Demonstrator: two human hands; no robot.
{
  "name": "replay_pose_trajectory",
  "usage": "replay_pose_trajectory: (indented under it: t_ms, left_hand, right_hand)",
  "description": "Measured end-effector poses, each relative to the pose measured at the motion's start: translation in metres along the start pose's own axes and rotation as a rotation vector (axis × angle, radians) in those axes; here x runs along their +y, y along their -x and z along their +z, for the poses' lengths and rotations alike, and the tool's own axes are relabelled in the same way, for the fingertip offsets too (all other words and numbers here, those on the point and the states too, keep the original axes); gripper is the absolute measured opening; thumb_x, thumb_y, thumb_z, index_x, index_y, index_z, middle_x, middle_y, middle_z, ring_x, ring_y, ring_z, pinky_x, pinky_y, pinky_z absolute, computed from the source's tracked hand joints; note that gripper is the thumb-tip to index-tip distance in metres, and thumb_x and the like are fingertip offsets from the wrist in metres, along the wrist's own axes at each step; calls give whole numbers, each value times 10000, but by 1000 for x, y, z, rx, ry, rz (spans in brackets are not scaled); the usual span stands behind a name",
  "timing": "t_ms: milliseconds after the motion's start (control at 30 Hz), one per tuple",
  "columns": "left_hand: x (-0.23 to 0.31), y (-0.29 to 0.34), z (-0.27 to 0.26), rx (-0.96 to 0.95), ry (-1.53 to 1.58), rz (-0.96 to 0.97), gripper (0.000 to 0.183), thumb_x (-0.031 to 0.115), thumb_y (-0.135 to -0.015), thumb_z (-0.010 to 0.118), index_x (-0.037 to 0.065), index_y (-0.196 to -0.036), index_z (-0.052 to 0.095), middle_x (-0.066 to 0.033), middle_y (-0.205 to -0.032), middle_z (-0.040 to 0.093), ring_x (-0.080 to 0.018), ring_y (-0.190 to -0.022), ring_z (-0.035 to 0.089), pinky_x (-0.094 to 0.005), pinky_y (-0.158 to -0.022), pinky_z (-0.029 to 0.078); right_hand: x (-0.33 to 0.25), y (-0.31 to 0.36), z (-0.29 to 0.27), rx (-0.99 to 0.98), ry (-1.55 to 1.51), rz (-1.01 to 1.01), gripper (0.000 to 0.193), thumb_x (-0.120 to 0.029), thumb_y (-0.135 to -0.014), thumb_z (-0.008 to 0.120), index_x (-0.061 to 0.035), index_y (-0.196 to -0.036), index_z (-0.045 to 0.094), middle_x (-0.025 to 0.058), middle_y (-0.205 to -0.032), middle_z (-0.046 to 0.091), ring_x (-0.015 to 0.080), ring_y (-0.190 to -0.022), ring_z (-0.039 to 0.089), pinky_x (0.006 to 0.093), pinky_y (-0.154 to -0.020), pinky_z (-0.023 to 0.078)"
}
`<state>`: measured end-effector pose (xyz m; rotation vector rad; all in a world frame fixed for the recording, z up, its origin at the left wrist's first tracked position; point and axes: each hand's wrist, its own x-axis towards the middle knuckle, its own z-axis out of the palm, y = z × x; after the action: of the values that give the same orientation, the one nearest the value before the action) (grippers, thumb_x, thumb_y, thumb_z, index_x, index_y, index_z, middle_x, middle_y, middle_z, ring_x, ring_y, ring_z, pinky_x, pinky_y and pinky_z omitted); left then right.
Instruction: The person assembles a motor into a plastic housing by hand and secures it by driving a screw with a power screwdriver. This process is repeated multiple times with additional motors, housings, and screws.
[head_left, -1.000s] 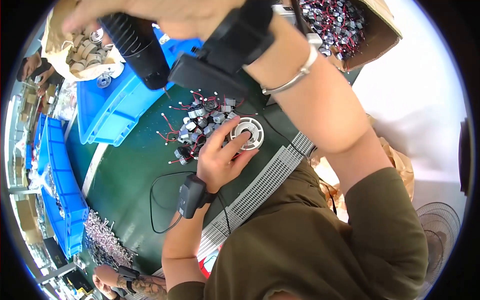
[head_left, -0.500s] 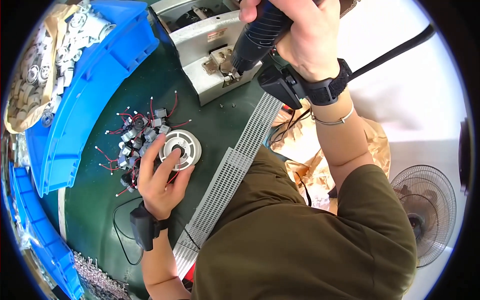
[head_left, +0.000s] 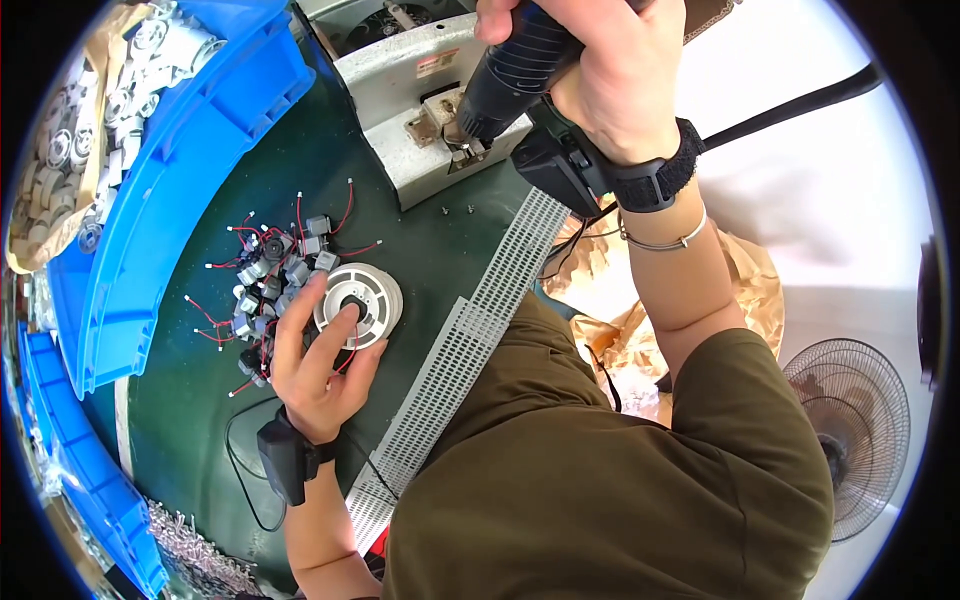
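In my right hand is a black electric screwdriver, gripped around its ribbed body. Its tip points down at the pick-up spot of a pale metal screw feeder; the exact contact is too small to tell. My left hand steadies a white round plastic housing on the green bench, thumb at its side and a fingertip on its dark centre. Close to its left lies a heap of small grey motors with red and dark leads. Two tiny screws lie between the housing and the feeder.
A blue bin at the left holds white plastic parts, with another blue bin nearer. Small metal pieces are piled at lower left. A perforated white strip edges the bench; a fan stands right.
Both hands keep nearly the same places and grips. The screwdriver tip remains at the feeder, and the housing stays under the left fingers.
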<state>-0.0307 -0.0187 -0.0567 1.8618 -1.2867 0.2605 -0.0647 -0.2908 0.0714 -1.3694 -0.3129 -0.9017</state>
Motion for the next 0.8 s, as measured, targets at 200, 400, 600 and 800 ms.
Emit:
replay_pose_trajectory:
  t_ms: [200, 400, 600, 800]
  left_hand:
    - [1, -2, 1, 15, -6, 18, 361, 26, -622, 775, -3, -961, 658, -233, -1196, 549, -351, -1018, 599, -373, -827, 518]
    - [2, -7, -3, -10, -55, 30, 376, 73, -619, 815, 1, -951, 654, -233, -1176, 555, -356, -994, 605, -385, -804, 528]
    - [3, -4, 0, 13, -3, -6, 477, 181, -594, 855, 16, -985, 637, -228, -1190, 545, -342, -999, 606, -386, -808, 520]
    - [15, -13, -27, 170, 284, -185, 492, 191, -627, 825, 3, -1032, 618, -186, -1076, 572, -305, -995, 566, -360, -854, 444]
  right_hand:
    - [5, -2, -6, -103, -59, -31, 217, 21, -759, 654, 36, -945, 542, 63, -776, 565, 128, -573, 561, 244, -532, 463]
    - [-21, 15, 13, 91, -25, 235, 276, -60, -772, 638, 76, -988, 533, 103, -671, 571, 193, -536, 569, 290, -537, 481]
    - [-20, 10, 61, -165, -50, 125, 299, -172, -895, 544, 92, -1030, 503, 106, -679, 557, 184, -540, 562, 277, -573, 485]
    - [-18, 13, 87, -235, -117, 152, 298, -171, -892, 551, 90, -1028, 505, 105, -680, 560, 182, -538, 562, 275, -567, 484]
